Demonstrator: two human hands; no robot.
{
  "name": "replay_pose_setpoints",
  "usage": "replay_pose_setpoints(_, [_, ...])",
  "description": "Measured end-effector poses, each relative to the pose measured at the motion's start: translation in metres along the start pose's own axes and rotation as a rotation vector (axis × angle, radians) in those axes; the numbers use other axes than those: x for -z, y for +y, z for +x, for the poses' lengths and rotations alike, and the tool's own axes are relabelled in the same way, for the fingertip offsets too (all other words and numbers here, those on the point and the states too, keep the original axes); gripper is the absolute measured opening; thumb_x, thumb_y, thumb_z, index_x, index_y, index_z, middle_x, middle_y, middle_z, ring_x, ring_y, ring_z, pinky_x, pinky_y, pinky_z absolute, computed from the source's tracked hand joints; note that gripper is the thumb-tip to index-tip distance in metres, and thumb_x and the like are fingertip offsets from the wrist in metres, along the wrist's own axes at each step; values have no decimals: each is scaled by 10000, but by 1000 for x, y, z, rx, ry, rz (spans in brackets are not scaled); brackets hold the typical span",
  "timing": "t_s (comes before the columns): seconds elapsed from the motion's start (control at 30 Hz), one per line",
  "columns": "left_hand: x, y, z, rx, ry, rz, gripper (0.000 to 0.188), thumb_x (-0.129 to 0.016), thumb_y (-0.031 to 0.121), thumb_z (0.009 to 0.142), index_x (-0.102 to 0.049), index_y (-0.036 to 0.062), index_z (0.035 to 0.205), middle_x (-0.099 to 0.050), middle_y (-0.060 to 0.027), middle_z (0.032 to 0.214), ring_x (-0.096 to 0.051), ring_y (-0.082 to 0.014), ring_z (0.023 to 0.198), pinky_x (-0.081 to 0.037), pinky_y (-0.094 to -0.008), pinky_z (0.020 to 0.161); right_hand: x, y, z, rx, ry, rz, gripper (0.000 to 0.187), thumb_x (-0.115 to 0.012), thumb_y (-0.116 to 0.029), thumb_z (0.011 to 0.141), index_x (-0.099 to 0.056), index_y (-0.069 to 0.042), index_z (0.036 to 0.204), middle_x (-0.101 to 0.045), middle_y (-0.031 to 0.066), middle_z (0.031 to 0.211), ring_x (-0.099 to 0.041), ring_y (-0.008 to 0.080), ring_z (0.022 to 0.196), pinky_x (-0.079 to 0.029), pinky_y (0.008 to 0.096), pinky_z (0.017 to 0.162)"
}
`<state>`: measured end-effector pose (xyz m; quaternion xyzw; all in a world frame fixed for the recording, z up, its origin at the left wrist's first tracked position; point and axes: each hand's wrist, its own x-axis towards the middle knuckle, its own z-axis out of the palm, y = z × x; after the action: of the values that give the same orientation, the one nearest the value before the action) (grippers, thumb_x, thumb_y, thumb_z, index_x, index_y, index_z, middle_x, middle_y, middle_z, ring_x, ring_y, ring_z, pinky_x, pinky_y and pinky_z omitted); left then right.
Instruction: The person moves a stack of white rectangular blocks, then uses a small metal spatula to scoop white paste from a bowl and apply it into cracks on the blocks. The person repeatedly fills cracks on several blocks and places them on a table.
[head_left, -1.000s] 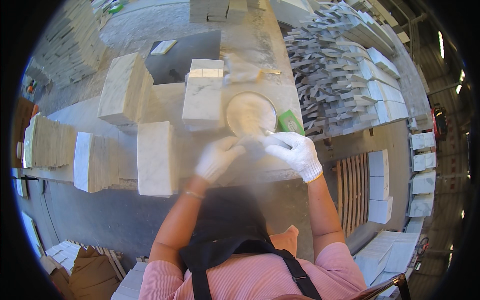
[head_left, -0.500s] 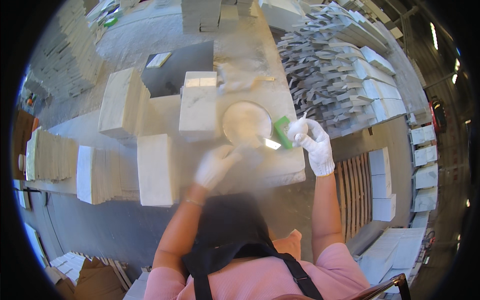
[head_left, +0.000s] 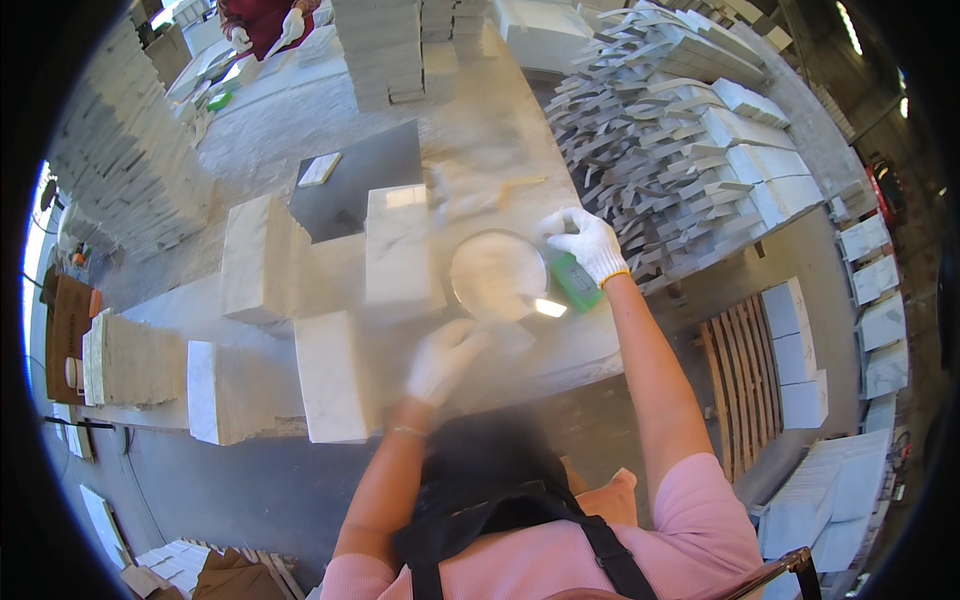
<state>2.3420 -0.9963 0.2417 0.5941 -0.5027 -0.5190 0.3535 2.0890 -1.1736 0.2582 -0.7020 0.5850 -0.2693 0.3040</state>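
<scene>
My left hand (head_left: 442,362), in a white knit glove, is closed at the near edge of the worktable. Its fingers seem to grip a pale, blurred flat tile (head_left: 508,340). My right hand (head_left: 590,246), also gloved, hovers at the far right of a round dish (head_left: 462,297) of whitish material. Its thumb and fingers curl toward each other; what they hold, if anything, blends with the glove. Under the right wrist lies a green block (head_left: 577,282). A small bright white rectangle (head_left: 549,307) shows at the dish's near right rim.
White stone stacks (head_left: 395,245) stand left of the dish, with another block (head_left: 332,375) near the front edge. A dark board (head_left: 375,175) lies behind. Strapped tile bundles (head_left: 660,170) fill the right, above a wooden pallet (head_left: 740,385). A co-worker's gloved hands (head_left: 293,24) show far left.
My right hand has moved up and left, away from the near side of the green block; the white rounded bundle it held is no longer distinct. The view shifted, bringing a co-worker into sight.
</scene>
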Motion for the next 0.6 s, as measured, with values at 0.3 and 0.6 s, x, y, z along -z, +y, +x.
replay_pose_setpoints(0.3, [-1,-1,1,19,4,38,387,-676,345,874,-707,16,1076,-725,-95,970,-643,-143,900,-505,-305,814,13,-12,-23,60,252,-58,313,-691,-282,842,-709,-130,1115,-718,143,1056,-692,298,969,-528,366,840])
replay_pose_setpoints(0.6, [-3,-5,3,45,-17,-104,332,-702,267,883,-707,4,1087,-712,-30,969,-611,-90,880,-498,-269,799,2,-70,-123,-75,-134,-105,376,-689,-395,900,-710,-113,1147,-722,138,1069,-690,291,971,-519,344,831])
